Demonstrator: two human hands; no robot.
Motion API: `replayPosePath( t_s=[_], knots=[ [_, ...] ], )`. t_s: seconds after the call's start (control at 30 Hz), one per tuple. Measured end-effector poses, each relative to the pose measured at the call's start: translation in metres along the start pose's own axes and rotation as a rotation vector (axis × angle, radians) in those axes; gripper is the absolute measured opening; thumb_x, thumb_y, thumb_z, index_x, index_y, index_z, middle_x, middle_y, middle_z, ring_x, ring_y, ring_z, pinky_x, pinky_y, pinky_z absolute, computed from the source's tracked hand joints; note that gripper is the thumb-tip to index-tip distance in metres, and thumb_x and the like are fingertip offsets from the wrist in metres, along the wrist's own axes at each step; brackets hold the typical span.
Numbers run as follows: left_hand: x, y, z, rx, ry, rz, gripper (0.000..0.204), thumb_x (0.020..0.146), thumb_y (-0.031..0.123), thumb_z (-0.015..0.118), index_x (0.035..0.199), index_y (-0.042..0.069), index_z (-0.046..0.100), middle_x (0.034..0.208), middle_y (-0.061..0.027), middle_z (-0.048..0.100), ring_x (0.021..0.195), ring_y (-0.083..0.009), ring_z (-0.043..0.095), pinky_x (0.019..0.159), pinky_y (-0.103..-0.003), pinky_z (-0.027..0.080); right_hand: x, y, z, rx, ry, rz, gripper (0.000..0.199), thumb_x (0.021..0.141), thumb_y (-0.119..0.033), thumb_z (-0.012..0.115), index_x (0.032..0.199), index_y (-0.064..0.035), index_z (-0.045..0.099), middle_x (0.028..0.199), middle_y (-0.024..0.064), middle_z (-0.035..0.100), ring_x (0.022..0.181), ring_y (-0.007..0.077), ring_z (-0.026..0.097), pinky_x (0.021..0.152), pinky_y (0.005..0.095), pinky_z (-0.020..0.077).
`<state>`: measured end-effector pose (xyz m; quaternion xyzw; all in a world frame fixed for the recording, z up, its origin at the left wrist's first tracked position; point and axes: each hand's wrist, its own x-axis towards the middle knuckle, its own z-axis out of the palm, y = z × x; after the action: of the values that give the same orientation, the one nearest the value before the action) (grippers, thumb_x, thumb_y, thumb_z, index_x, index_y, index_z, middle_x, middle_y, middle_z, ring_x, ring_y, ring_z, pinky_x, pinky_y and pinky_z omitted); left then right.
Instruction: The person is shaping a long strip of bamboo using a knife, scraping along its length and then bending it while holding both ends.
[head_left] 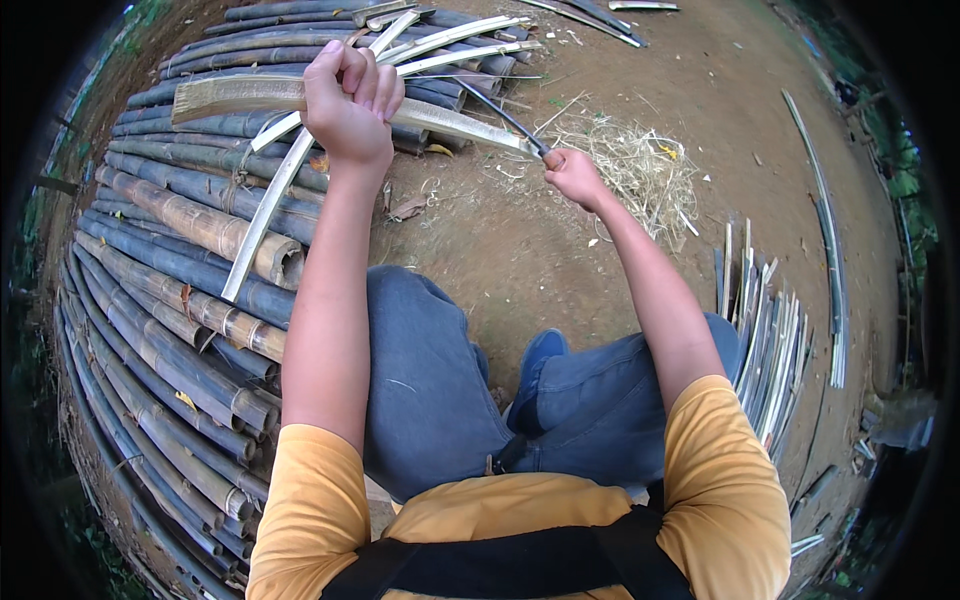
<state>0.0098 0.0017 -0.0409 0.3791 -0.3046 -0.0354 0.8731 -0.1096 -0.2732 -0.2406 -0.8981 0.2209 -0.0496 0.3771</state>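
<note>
My left hand is raised above the bamboo pile, its fingers wrapped round a pale, slightly bowed bamboo strip. One end of the strip sticks out to the left of the fist; the other runs right toward my right hand. That hand is closed on the handle of a knife with a long, narrow, dark blade pointing up and left. Close to the right fist, the strip's end meets the blade; whether the edge is in the bamboo cannot be made out. Several split pale strips lie across the poles under my left arm.
Many dark bamboo poles are stacked along the left side. A heap of thin shavings lies on the dirt ground beyond my right hand. A bundle of narrow bamboo strips is beside my right leg, with long strips farther right.
</note>
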Motion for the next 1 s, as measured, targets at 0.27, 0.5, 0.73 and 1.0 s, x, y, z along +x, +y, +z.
replayPosePath(
  t_s=[0.27,0.5,0.73,1.0],
  knots=[
    [-0.007,0.005,-0.001,0.003,-0.096,-0.022,0.038,0.098,0.027,0.036,0.063,0.013,0.028,0.052,0.0009,0.023,0.044,-0.0109,0.021,0.044,-0.028,0.024,-0.084,-0.086,-0.066,-0.114,-0.110,0.000,0.016,0.077,-0.011,0.058,0.071,-0.0022,0.046,0.060,0.0133,0.049,0.056,0.0266,0.047,0.058,0.0400,0.0410],
    [-0.008,0.002,0.008,0.062,0.188,0.023,0.041,0.100,0.030,0.039,0.065,0.012,0.029,0.053,-0.0004,0.024,0.045,-0.0131,0.023,0.045,-0.031,0.026,-0.126,-0.091,-0.033,-0.098,0.037,-0.021,0.015,0.079,-0.014,0.061,0.086,-0.0004,0.059,0.078,0.0237,0.065,0.078,0.0419,0.065,0.067,0.0479,0.0475],
    [-0.007,0.002,0.013,0.097,0.295,0.017,0.041,0.100,0.033,0.042,0.066,0.013,0.030,0.053,0.0000,0.024,0.043,-0.0132,0.026,0.044,-0.031,0.026,-0.110,-0.059,-0.018,-0.073,0.037,0.226,0.022,0.091,-0.020,0.055,0.090,0.0015,0.062,0.080,0.0260,0.064,0.077,0.0421,0.064,0.070,0.0490,0.0470],
    [-0.007,0.000,0.006,0.058,0.220,0.038,0.038,0.100,0.029,0.036,0.066,0.012,0.029,0.053,-0.0004,0.024,0.044,-0.0123,0.020,0.043,-0.030,0.023,-0.107,-0.050,-0.007,-0.096,0.039,0.088,0.022,0.092,-0.020,0.056,0.094,0.0008,0.063,0.083,0.0243,0.066,0.080,0.0412,0.065,0.071,0.0487,0.0477]
  ],
)
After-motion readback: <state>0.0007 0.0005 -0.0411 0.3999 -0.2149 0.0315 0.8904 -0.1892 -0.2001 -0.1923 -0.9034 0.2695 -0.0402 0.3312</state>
